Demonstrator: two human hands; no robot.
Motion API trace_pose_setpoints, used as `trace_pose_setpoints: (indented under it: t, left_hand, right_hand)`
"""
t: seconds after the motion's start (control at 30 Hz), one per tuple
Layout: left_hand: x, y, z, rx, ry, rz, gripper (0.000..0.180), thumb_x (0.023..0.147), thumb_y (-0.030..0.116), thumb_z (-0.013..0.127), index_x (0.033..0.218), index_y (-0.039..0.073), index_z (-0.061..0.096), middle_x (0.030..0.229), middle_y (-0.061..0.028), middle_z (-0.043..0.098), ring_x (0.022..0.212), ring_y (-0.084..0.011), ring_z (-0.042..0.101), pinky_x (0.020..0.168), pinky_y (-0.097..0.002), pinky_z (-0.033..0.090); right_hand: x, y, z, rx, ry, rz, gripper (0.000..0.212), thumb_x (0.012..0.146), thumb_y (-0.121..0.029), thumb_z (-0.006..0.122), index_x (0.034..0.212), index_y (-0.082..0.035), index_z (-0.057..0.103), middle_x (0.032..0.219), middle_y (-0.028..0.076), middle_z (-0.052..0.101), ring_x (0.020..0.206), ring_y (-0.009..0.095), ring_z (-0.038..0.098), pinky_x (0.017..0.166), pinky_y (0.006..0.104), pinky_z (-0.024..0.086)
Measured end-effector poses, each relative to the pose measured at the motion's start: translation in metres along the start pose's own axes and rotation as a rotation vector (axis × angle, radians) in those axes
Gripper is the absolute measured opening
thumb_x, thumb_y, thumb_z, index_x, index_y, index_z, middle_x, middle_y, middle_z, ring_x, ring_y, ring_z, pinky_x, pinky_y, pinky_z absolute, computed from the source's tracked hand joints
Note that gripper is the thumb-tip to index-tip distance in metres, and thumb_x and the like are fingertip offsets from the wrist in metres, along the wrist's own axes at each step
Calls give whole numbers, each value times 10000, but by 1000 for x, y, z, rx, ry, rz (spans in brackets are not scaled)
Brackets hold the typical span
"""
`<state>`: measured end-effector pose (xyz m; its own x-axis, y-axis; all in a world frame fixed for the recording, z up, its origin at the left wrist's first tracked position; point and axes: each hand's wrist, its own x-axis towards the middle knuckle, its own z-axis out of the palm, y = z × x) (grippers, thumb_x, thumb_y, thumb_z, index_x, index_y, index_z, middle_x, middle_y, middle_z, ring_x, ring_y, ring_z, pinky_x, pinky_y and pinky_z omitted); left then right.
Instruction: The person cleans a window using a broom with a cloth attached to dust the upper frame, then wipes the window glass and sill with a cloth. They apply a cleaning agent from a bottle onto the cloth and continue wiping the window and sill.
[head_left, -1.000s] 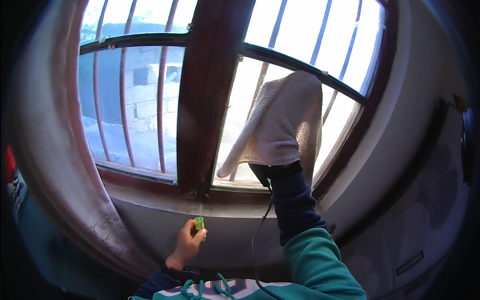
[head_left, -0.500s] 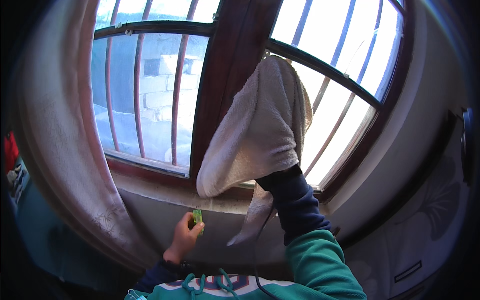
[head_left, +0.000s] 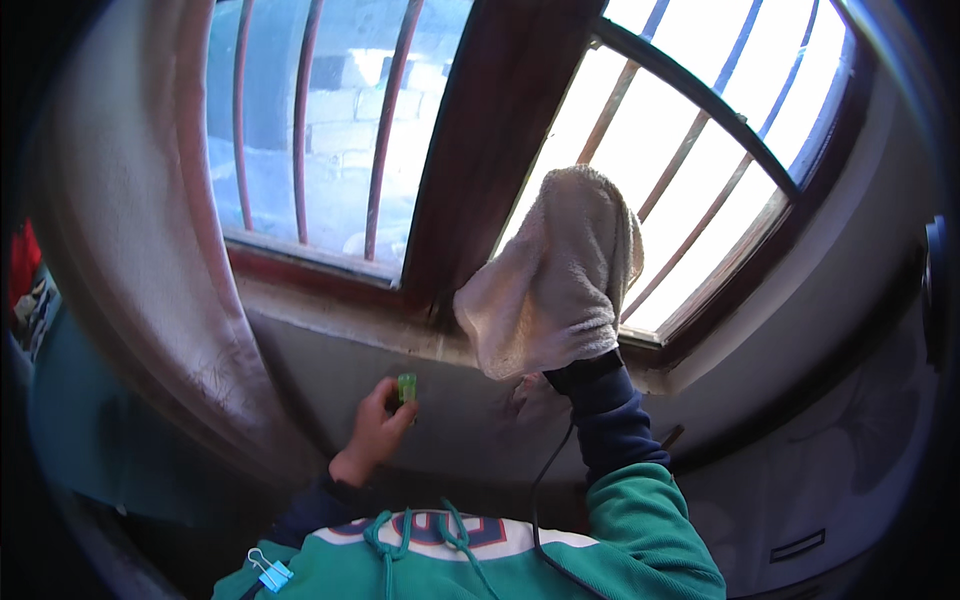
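Observation:
A beige terry towel (head_left: 560,270) drapes over my right hand, hiding its fingers; only the wrist end of my dark blue and green sleeve (head_left: 610,420) comes out below. The towel moves with that hand and lies in front of the right window pane (head_left: 650,150), close to the glass. Whether it touches the glass I cannot tell. Lower and to the left, my left hand (head_left: 375,425) is closed on a small translucent green object (head_left: 407,388), pinched upright between thumb and fingers. Its exact kind is not clear.
A dark red wooden window frame (head_left: 480,150) has metal bars (head_left: 388,130) behind its panes. A pale curtain (head_left: 140,230) hangs at the left. The sill (head_left: 340,315) runs below the window. A black cord (head_left: 540,490) hangs by my chest, and a light blue binder clip (head_left: 272,572) sits on my clothing.
The towel and my right hand have come down and nearer to me along the right pane. My left hand still holds the green object. The view has tilted downward.

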<state>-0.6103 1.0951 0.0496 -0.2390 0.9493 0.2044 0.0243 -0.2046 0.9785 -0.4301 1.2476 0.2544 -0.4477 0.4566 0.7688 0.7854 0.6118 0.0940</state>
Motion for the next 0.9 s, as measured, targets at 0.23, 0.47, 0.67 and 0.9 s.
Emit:
trace_pose_setpoints:
  t: [0.23, 0.47, 0.67, 0.9]
  left_hand:
    - [-3, 6, 6, 32, -24, 42, 167, 843, 103, 624, 938, -2, 536, 722, -57, 577, 643, -106, 554, 594, -261, 443]
    - [-5, 10, 8, -48, -72, -21, 133, 855, 72, 604, 948, 9, 532, 778, -20, 572, 684, -73, 544, 609, -238, 467]
    - [-6, 17, 12, -45, -113, -30, 109, 869, 69, 585, 947, 9, 536, 782, -19, 578, 689, -71, 555, 610, -232, 479]
    - [-9, 18, 17, 0, -118, -7, 106, 870, 79, 584, 935, 13, 533, 791, -34, 604, 681, -71, 556, 605, -227, 465]
  right_hand:
    - [-49, -42, 11, 3, -187, -146, 608, 855, -357, 552, 1333, -14, 399, 1297, 182, 460, 1245, 349, 408, 1079, 493, 273]
    - [-74, -58, 3, 81, -388, -160, 344, 876, -274, 467, 1092, -13, 528, 1020, 149, 581, 945, 335, 571, 869, 479, 458]
    - [-90, -33, 0, 175, -173, -71, 272, 838, -221, 495, 1016, -23, 550, 979, 150, 579, 919, 345, 559, 857, 475, 438]
    - [-108, 9, -41, 153, -82, 125, 188, 793, -159, 528, 927, -35, 575, 931, 150, 576, 889, 358, 545, 843, 471, 414]
